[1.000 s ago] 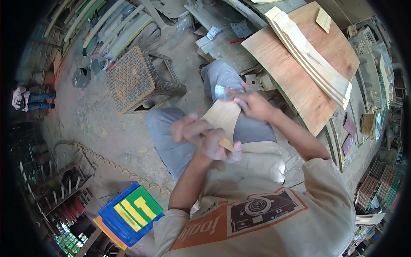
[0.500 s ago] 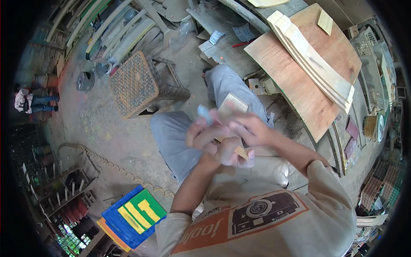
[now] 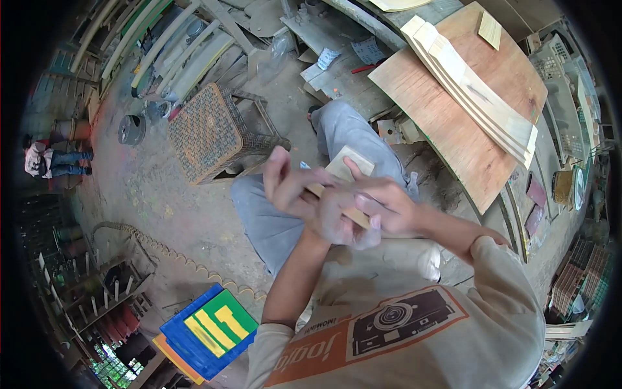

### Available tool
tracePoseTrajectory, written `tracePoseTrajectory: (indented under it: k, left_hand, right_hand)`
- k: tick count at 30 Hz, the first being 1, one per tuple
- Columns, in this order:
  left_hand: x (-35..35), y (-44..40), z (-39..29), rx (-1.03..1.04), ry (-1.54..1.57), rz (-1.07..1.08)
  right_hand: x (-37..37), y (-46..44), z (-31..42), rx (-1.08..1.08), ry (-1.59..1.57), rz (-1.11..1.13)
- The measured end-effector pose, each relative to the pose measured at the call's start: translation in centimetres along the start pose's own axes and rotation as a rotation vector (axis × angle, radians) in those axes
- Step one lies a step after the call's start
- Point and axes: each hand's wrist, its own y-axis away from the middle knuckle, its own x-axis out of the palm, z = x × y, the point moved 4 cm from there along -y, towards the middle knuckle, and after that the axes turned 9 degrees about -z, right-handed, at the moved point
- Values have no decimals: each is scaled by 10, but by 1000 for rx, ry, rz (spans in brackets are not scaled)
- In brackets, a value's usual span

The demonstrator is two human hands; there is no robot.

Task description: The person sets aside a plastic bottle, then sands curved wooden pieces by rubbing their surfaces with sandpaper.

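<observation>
A flat piece of pale wood (image 3: 357, 218) shows between my two hands above my lap. My left hand (image 3: 332, 211) is underneath and around it, with some fingers lifted and blurred toward the upper left. My right hand (image 3: 389, 204) is closed on the wood from the right, a finger pointing up beside a pale flat wooden end (image 3: 353, 161) just beyond. Whether that end and the piece between my hands are one cannot be told. Something small and light blue (image 3: 304, 166) shows by the left fingers, too blurred to name.
A woven-top stool (image 3: 206, 133) stands ahead to the left. Curved wooden strips (image 3: 470, 87) lie on a plywood sheet (image 3: 421, 84) at the right. A painted blue, green and yellow board (image 3: 188, 334) and a coiled hose (image 3: 175, 255) are at the lower left. Another person (image 3: 52, 159) is far left.
My left fingers have lifted and spread toward the upper left. My right finger now points up by the pale wooden end. The view has shifted slightly.
</observation>
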Motion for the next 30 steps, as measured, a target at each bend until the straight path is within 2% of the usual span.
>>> tracePoseTrajectory:
  k: [1,3,4,5,7,8,9,11,12,13,15,16,17,19,20,21,23,24,25,27,28,29,30]
  left_hand:
    - [1,-1,-3,40,13,14]
    - [6,10,-4,-3,19,66]
    - [9,8,0,-18,36,46]
    - [10,4,4,-32,52,26]
    - [8,-5,4,-23,45,30]
    - [4,-7,3,-29,57,39]
    - [3,-11,6,-19,74,28]
    - [8,4,10,-76,125,7]
    - [10,8,14,-103,158,-47]
    - [11,10,17,-128,189,-101]
    - [16,7,17,-102,190,-91]
    - [13,7,15,-94,195,-58]
    - [13,7,13,-85,209,-29]
    - [16,8,7,-71,247,4]
    - [18,6,7,-66,254,-4]
    - [19,3,7,-66,256,-33]
    - [18,-2,7,-76,236,-88]
    - [17,0,6,-82,233,-77]
    - [16,2,7,-108,253,-83]
    - [16,7,10,-133,283,-105]
    - [15,9,13,-119,276,-62]
    - [15,10,16,-107,266,-19]
    - [15,5,15,-130,266,-46]
  right_hand:
    - [-4,2,-9,4,0,-5]
    - [-25,15,-58,51,395,38]
    - [-42,15,-85,-27,605,6]
    - [-37,15,-72,-27,609,-1]
    - [-12,16,-21,83,308,97]
    - [-5,20,4,53,54,-13]
    - [-4,24,-10,46,49,-20]
    - [-13,34,-40,-33,408,-77]
    - [-29,29,-53,67,594,3]
    - [-26,37,-52,66,597,-1]
    - [-8,32,-10,61,313,-46]
    - [-1,33,13,-63,105,-174]
    - [-2,35,7,-63,99,-183]
    - [-16,47,-37,193,342,-77]
    - [-26,27,-39,50,590,-97]
    - [-26,28,-32,46,598,-100]
    - [-12,30,2,110,403,-7]
    - [-6,32,24,3,137,-78]
    - [-6,37,11,6,133,-88]
    - [-21,53,-46,78,533,-20]
    - [-41,50,-68,280,543,-86]
    - [-38,49,-61,280,551,-88]
    - [-27,43,-40,179,484,-64]
